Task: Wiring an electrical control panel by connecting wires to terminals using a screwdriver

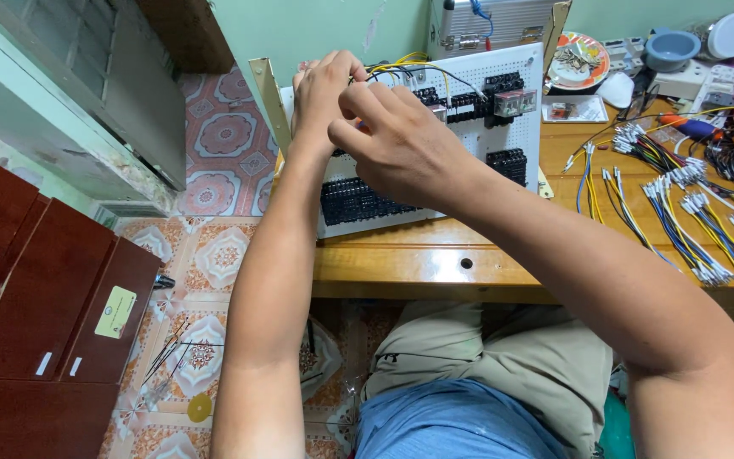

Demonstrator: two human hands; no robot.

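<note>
A white perforated panel (520,127) stands tilted on the wooden table (435,255), carrying black terminal blocks (354,202) and relay sockets (507,102). My left hand (323,89) rests at the panel's upper left, fingers curled against the wiring. My right hand (392,140) sits just beside it, thumb and fingers pinched around something small with an orange tip that I cannot make out. Yellow and black wires (422,70) arc from under my hands toward the sockets. Both hands hide the panel's middle.
Several bundles of short wires with white ferrules (698,221) lie on the table's right side. A plate of small parts (577,59), a grey bowl (671,47) and a metal case (486,25) stand behind. Dark red cabinets (36,306) flank the left; patterned floor tiles lie below.
</note>
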